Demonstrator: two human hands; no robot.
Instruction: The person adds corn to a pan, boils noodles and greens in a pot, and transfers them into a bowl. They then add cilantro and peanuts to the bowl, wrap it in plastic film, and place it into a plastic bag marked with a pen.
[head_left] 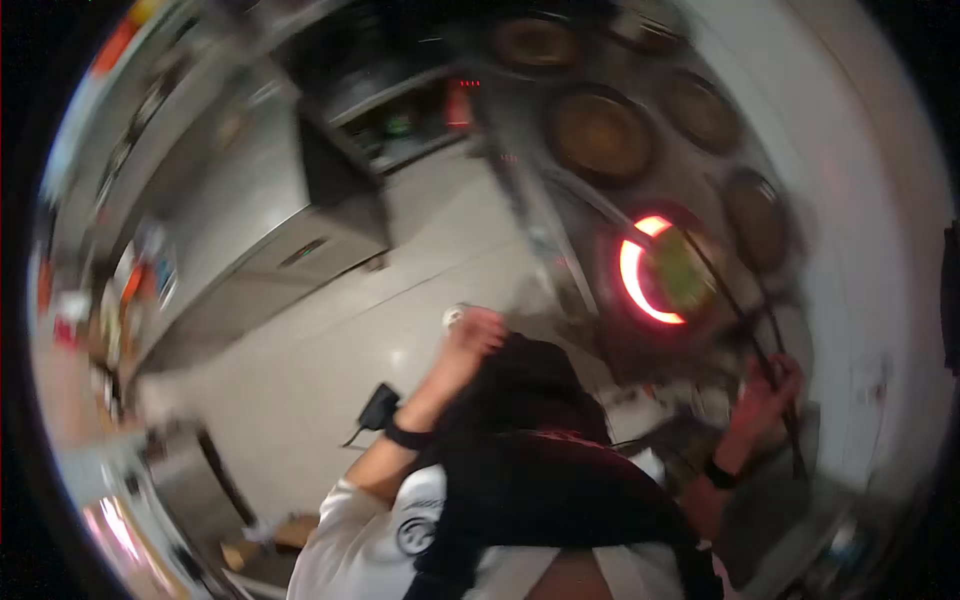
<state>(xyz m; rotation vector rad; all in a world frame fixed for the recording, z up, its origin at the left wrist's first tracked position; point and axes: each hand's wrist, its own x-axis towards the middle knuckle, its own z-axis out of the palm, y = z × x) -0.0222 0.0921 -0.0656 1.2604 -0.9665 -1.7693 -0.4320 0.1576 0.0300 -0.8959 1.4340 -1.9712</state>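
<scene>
My right hand (772, 385) is closed around long dark rods that look like cooking chopsticks (722, 285). One rod reaches over a pan with green food (682, 272) on the stove. A red-hot glowing ring (634, 272) shows along the left of that pan. In front of my body, on the left, my left hand (475, 335) has its fingers curled. A small pale round thing (455, 315) shows at its fingers; blur hides what it is, but it appears to be held.
Several round pans or burners (602, 135) cover the stove top, beside a white wall (830, 200). A steel cabinet (235, 215) stands across the tiled floor (410, 270). Shelves with blurred goods (125, 290) line the far left.
</scene>
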